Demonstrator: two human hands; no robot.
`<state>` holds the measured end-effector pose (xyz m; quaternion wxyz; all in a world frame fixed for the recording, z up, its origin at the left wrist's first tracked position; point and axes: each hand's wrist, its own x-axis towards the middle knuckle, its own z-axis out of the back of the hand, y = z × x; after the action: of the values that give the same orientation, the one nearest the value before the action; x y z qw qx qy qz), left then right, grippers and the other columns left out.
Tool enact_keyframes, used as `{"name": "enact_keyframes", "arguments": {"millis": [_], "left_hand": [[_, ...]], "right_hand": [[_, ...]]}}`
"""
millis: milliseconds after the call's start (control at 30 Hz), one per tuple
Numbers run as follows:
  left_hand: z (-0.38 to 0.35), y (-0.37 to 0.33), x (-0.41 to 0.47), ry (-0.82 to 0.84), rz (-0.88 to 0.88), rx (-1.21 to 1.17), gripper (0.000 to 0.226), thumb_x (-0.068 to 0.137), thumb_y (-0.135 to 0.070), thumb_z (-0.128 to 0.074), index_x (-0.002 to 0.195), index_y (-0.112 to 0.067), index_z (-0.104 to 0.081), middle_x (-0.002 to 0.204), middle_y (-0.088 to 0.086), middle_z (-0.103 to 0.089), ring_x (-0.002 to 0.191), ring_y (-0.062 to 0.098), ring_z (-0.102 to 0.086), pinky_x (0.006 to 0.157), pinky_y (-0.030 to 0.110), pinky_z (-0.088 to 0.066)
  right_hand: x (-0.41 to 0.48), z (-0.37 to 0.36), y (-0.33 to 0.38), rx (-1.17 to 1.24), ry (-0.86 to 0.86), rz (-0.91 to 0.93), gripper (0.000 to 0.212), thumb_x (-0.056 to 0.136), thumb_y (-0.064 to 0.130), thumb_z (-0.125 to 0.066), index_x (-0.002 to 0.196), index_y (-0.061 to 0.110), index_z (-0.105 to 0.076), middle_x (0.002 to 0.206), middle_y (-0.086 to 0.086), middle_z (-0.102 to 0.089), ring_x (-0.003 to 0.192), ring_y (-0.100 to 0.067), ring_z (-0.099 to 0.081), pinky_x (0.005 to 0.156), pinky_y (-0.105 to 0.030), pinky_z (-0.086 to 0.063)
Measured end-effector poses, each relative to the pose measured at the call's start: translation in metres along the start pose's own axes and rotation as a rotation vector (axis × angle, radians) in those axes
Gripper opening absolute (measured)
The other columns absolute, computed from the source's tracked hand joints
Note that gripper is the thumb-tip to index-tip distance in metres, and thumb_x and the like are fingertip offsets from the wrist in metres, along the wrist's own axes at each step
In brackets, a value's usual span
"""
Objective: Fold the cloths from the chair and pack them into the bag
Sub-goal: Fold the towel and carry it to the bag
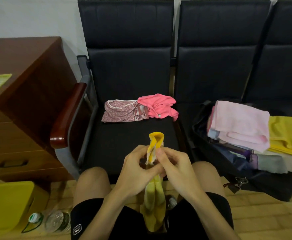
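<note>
I sit in what looks like an office waiting area: a row of joined black padded chairs [129,84] with a wooden armrest [67,115] lines a plain wall [29,18], beside a brown desk [26,70] with drawers [12,163], over a tiled floor [263,215].

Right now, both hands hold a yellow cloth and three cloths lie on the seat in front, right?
Not three: the head view shows two cloths on the seat, a patterned pink cloth and a bright pink cloth. The left hand and right hand do both hold the yellow cloth.
</note>
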<state>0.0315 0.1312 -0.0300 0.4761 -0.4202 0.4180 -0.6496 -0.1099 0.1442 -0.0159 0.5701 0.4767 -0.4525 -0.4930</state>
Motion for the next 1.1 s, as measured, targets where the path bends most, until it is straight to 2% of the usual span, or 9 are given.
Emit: {"name": "enact_keyframes", "arguments": {"millis": [133,233,300,433,500,600,700,867,1100], "left_hand": [[0.007,0.004,0.007,-0.077,-0.048,0.079,0.020,0.086,-0.026,-0.075,0.078,-0.043,-0.068,0.083,-0.010,-0.065,0.077,0.010,-0.063,0.068,0.022,-0.047],[0.016,0.005,0.014,-0.037,0.002,0.012,0.020,0.098,-0.023,-0.061,0.083,-0.034,-0.069,0.075,-0.009,-0.065,0.066,0.011,-0.063,0.060,0.035,-0.050],[0.024,0.000,0.020,-0.002,0.042,-0.066,0.020,0.100,-0.023,-0.054,0.087,-0.023,-0.069,0.071,-0.009,-0.066,0.063,0.006,-0.062,0.059,0.028,-0.050],[0.041,-0.012,0.036,0.113,0.028,-0.128,0.026,0.093,-0.031,-0.048,0.096,-0.017,-0.070,0.083,-0.011,-0.074,0.079,0.000,-0.067,0.072,0.016,-0.051],[0.051,-0.016,0.043,0.179,0.003,-0.100,0.026,0.093,-0.031,-0.047,0.097,-0.018,-0.070,0.087,-0.010,-0.075,0.082,0.002,-0.068,0.074,0.017,-0.053],[0.069,-0.024,0.049,0.297,-0.038,-0.073,0.028,0.096,-0.024,-0.044,0.098,-0.011,-0.070,0.093,-0.005,-0.076,0.088,0.006,-0.070,0.078,0.019,-0.054],[0.088,-0.027,0.055,0.311,-0.018,-0.068,0.033,0.098,-0.019,-0.043,0.105,0.000,-0.069,0.103,0.005,-0.076,0.095,0.015,-0.072,0.083,0.022,-0.055],[0.104,-0.027,0.059,0.135,-0.010,-0.041,0.033,0.097,-0.028,-0.045,0.104,-0.007,-0.070,0.099,0.011,-0.076,0.092,0.023,-0.074,0.077,0.024,-0.058],[0.080,-0.025,0.048,-0.019,-0.037,-0.184,0.032,0.095,-0.030,-0.046,0.107,-0.012,-0.069,0.100,0.005,-0.077,0.091,0.018,-0.074,0.076,0.026,-0.059]], "right_hand": [[0.001,0.010,0.013,0.042,0.256,-0.034,0.031,0.097,0.053,-0.046,0.095,0.040,-0.075,0.100,0.008,-0.074,0.095,-0.008,-0.067,0.071,-0.024,-0.054],[0.013,0.021,0.005,0.076,-0.056,-0.034,0.021,0.095,0.030,-0.060,0.083,0.028,-0.077,0.080,0.004,-0.075,0.077,-0.011,-0.068,0.057,-0.025,-0.052],[0.023,0.037,-0.012,0.087,-0.281,-0.034,0.003,0.089,0.014,-0.069,0.089,0.014,-0.072,0.071,0.002,-0.069,0.068,-0.014,-0.063,0.054,-0.026,-0.051],[0.044,0.063,-0.041,0.100,-0.095,-0.209,0.081,0.065,0.027,-0.088,0.137,0.025,-0.049,0.125,0.004,-0.063,0.118,-0.012,-0.056,0.100,-0.034,-0.045],[0.050,0.066,-0.045,0.232,0.146,-0.306,0.094,0.063,0.029,-0.092,0.143,0.023,-0.043,0.134,0.001,-0.062,0.128,-0.015,-0.053,0.107,-0.037,-0.042],[0.062,0.063,-0.028,0.279,0.294,-0.266,0.045,0.074,0.015,-0.082,0.117,0.013,-0.068,0.114,-0.007,-0.073,0.107,-0.019,-0.068,0.093,-0.034,-0.055],[0.072,0.064,0.006,0.422,0.073,-0.055,0.022,0.063,0.018,-0.080,0.085,0.013,-0.079,0.088,-0.008,-0.077,0.080,-0.018,-0.073,0.073,-0.030,-0.059],[0.063,0.053,0.040,0.045,-0.070,0.289,0.017,0.079,0.017,-0.075,0.088,0.003,-0.072,0.083,-0.008,-0.074,0.077,-0.016,-0.070,0.068,-0.033,-0.059],[0.049,0.049,0.037,0.026,-0.155,0.303,0.012,0.088,0.005,-0.069,0.083,0.016,-0.070,0.073,0.012,-0.071,0.068,-0.001,-0.066,0.059,-0.018,-0.052]]}}
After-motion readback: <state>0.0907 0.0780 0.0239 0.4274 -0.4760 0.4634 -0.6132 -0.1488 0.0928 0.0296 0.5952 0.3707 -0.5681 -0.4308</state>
